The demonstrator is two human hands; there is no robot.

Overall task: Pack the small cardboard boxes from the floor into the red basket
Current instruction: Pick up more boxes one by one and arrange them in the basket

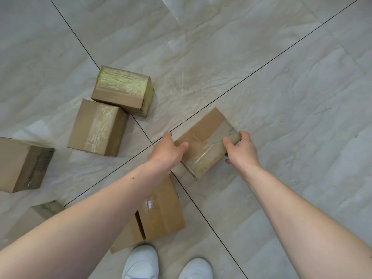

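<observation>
A small taped cardboard box point(203, 137) is held between both my hands at the middle of the view, above the tiled floor. My left hand point(167, 151) grips its near left end, thumb on the top face. My right hand point(240, 150) grips its right end, fingers curled over the far corner. Several more small cardboard boxes lie on the floor: one with yellowish tape point(122, 89), one beside it point(97, 127), one at the left edge point(22, 164), one partly hidden under my left forearm point(161, 210). No red basket is in view.
Another box corner point(47, 208) shows at the lower left behind my arm. My two white shoes point(141, 262) stand at the bottom edge. Grey marbled floor tiles point(281, 77) with dark grout lines stretch to the right and far side.
</observation>
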